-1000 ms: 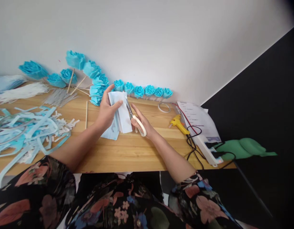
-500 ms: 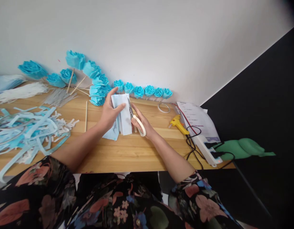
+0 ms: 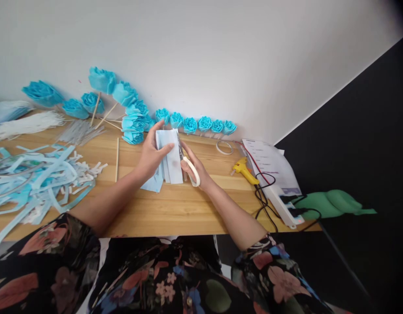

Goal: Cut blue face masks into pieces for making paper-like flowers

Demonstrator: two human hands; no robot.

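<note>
A light blue pleated face mask (image 3: 171, 169) is held up over the table by my left hand (image 3: 151, 152), thumb across its front and fingers behind. My right hand (image 3: 204, 175) grips scissors with white handles (image 3: 196, 175). The blades run along the right edge of the mask, and I cannot tell how far they are closed. Below and left of the mask, another light blue piece (image 3: 153, 183) lies on the wooden table (image 3: 175, 213), partly covered by my left hand and the mask.
Blue flowers (image 3: 190, 126) line the wall, some on sticks. Left lie a heap of cut strips (image 3: 41, 183), white cords (image 3: 31, 124), grey wires (image 3: 79, 132) and a stick (image 3: 117, 159). To the right are a tape ring (image 3: 224, 147), yellow glue gun (image 3: 244, 170), power strip (image 3: 281, 205) and papers (image 3: 273, 163).
My left hand and the mask have shifted slightly right, with the mask further against the scissors. My right hand has barely moved.
</note>
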